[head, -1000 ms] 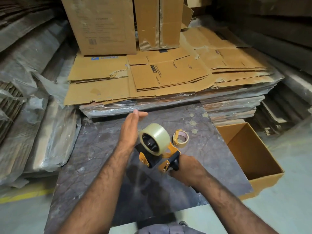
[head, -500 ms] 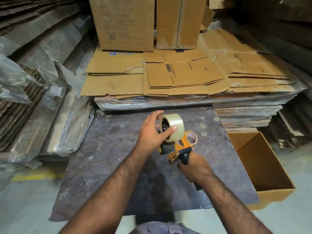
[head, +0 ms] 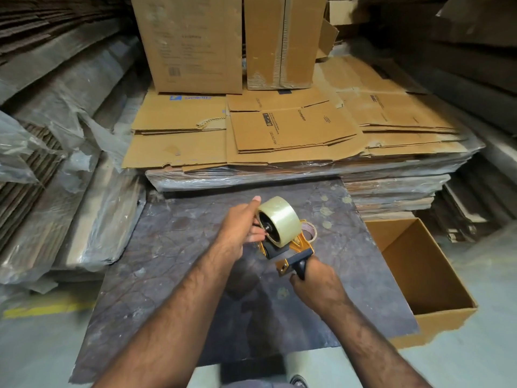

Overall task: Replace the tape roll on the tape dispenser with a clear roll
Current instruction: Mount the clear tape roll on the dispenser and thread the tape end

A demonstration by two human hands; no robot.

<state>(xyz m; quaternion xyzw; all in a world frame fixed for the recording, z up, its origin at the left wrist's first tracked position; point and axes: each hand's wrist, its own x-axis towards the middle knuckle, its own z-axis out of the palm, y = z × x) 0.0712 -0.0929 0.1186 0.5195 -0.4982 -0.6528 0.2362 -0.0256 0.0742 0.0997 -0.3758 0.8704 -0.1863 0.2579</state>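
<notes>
The orange and black tape dispenser point(head: 298, 243) is held above the dark table point(head: 181, 247). My right hand point(head: 317, 288) grips its black handle from below. A clear tape roll point(head: 281, 219) sits on the dispenser's black hub. My left hand point(head: 239, 232) is at the roll's left side: the thumb lies straight along the top rim and the fingers touch the hub face. A nearly used-up tape roll point(head: 310, 229) lies on the table just behind the dispenser, partly hidden by it.
An open empty cardboard box point(head: 444, 313) stands on the floor at the table's right edge. Flattened cartons point(head: 279, 135) are stacked on wrapped bundles behind the table, with upright boxes point(head: 193, 43) further back. Plastic-wrapped cardboard bundles point(head: 84, 205) lie to the left.
My left hand went from open beside the roll, to gripping the roll, to resting on its side face with the thumb at the rim. The dispenser has shifted a little to the right.
</notes>
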